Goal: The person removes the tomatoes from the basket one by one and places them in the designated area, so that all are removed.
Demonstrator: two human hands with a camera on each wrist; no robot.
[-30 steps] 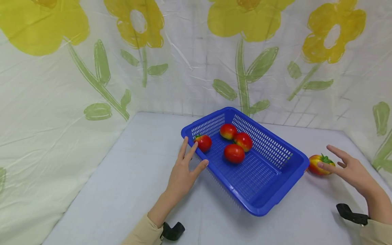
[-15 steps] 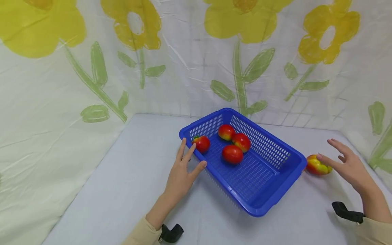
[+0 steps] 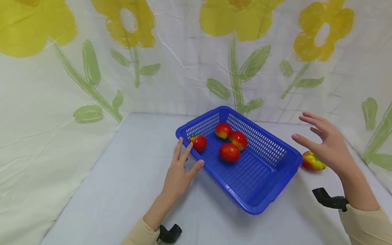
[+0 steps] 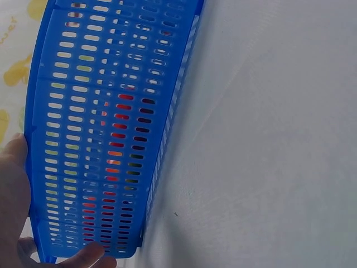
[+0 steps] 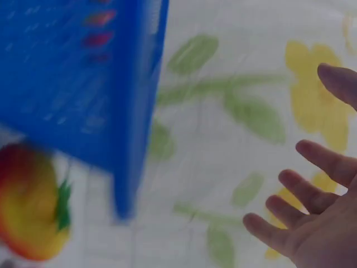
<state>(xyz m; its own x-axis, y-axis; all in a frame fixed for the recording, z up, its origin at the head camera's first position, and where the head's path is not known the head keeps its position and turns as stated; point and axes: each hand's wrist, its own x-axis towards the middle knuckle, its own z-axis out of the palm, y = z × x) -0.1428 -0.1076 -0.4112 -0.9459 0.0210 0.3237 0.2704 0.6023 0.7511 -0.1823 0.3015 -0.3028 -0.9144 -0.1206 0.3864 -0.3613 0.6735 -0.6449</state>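
A blue perforated plastic basket point(image 3: 249, 180) sits at an angle on the white table. Inside it lie several red-and-yellow tomato-like fruits; one point(image 3: 199, 143) is near the left rim and another point(image 3: 229, 152) is around the middle. My left hand point(image 3: 176, 177) rests its spread fingertips at the basket's left edge; in the left wrist view, fingers point(image 4: 83, 258) touch the slotted side wall. Above the table on the right, my right hand point(image 3: 329, 146) holds nothing, fingers spread and slightly bent. Below it a yellow-red fruit point(image 3: 312, 161) with green leaves lies beside the basket's right end.
A white cloth point(image 3: 180, 81) printed with yellow flowers hangs behind and beside the table point(image 3: 131, 163). Black wrist-camera mounts point(image 3: 169, 233) show on both wrists.
My right hand has risen from beside the loose fruit and moved left toward the basket's right end. The loose fruit has turned, its leaves now less visible. The left hand stays at the basket.
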